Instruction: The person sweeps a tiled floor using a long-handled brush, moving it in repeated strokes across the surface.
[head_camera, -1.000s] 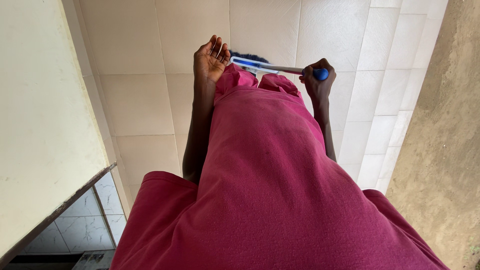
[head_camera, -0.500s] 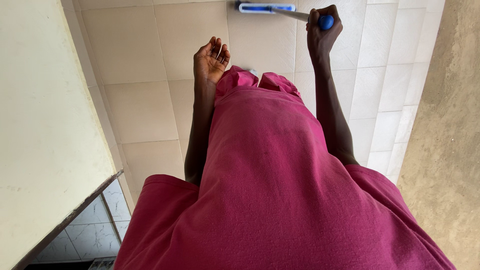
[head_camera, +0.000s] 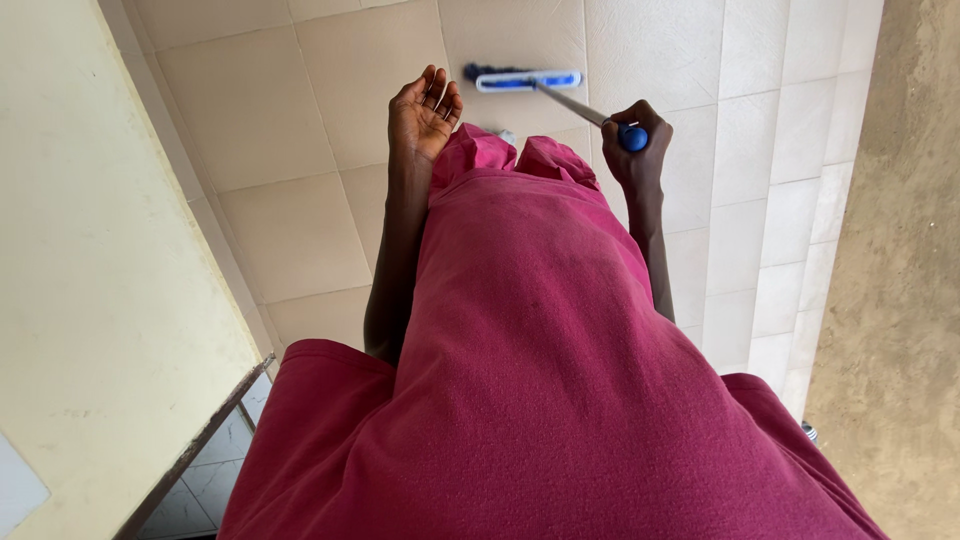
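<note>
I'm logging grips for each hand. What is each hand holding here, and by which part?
The right hand grips the broom at the blue end cap of its long handle. The left hand is open, palm up, and holds nothing.

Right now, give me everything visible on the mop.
The mop has a flat, narrow rectangular head, blue and white, with a dark fringe at its left end, lying on the cream floor tiles. A thin, metal-looking shaft slants from the head's middle to a blue rounded grip end. The right hand is closed around that grip. The left hand is open and apart from it.
</note>
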